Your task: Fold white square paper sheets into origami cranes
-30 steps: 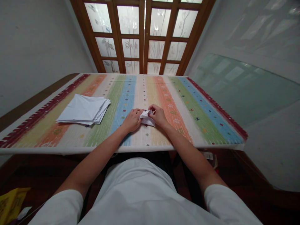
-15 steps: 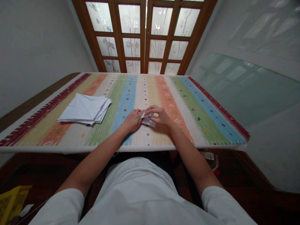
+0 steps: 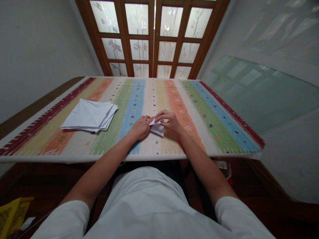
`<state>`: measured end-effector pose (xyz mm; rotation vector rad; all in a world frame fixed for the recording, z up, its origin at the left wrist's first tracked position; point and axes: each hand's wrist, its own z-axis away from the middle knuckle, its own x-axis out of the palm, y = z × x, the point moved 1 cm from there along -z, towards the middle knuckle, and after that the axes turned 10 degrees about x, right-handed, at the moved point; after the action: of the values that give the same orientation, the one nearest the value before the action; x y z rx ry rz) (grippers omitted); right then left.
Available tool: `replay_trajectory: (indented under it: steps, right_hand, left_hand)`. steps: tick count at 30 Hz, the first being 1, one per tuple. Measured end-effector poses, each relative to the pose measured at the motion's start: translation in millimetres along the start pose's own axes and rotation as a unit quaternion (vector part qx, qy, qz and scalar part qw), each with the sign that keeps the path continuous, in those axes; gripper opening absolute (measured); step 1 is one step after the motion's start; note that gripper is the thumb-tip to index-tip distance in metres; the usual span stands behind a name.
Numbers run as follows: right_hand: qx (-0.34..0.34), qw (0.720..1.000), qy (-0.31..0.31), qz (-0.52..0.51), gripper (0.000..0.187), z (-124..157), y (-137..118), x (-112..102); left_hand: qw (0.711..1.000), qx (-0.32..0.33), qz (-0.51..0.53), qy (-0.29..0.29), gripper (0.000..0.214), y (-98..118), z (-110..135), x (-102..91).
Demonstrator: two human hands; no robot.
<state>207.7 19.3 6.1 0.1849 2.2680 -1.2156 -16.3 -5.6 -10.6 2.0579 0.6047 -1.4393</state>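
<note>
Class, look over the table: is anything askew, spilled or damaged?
The paper stack, left of the left hand, looks mildly askew: its edges don't line up, corners fanning out at its right side. No spill shows on the striped cloth.

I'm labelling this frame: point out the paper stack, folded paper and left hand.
Paper stack (image 3: 86, 114): head view, on its top sheet.
Folded paper (image 3: 157, 129): head view, visible middle.
Left hand (image 3: 141, 127): head view, back of hand.

Table with striped multicoloured cloth (image 3: 211, 132). Brown wooden doors (image 3: 151, 49), frosted plant-patterned panes (image 3: 139, 49), daylit, past far edge. Pale walls (image 3: 45, 43) off side edges; dark reddish floor (image 3: 40, 186) below near edge.
</note>
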Motion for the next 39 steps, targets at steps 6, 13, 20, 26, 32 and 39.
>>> replay_trajectory:
  steps: [6,13,20,26,32,39]
  right_hand:
    - [-0.007,1.0,0.013,-0.014,0.016,0.2,2.5,-1.2]
    - [0.167,0.983,0.079,0.008,0.024,-0.8,21.5,5.0]
    - [0.181,0.981,0.064,-0.007,0.019,-1.0,17.8,16.0]
    - [0.155,0.986,0.053,0.019,0.02,-1.9,6.5,17.2]
    - [0.123,0.992,0.006,-0.008,0.031,2.0,0.8,18.7]
    - [0.125,0.989,-0.034,-0.07,0.048,5.5,4.6,16.6]
  left_hand:
    - [1.0,-0.005,-0.002,0.002,0.065,-1.8,0.8,0.3]
    - [1.0,-0.022,-0.006,0.013,0.061,-0.8,0.8,-1.0]
    - [0.999,-0.042,-0.012,0.013,0.046,3.9,-2.3,-2.6]
    - [0.996,-0.077,-0.014,0.035,0.044,5.3,-4.0,-2.8]
    - [0.997,-0.067,0.008,0.025,0.043,3.1,-3.7,-1.8]
    - [0.999,-0.043,0.016,0.023,0.045,4.6,-2.5,-4.2]
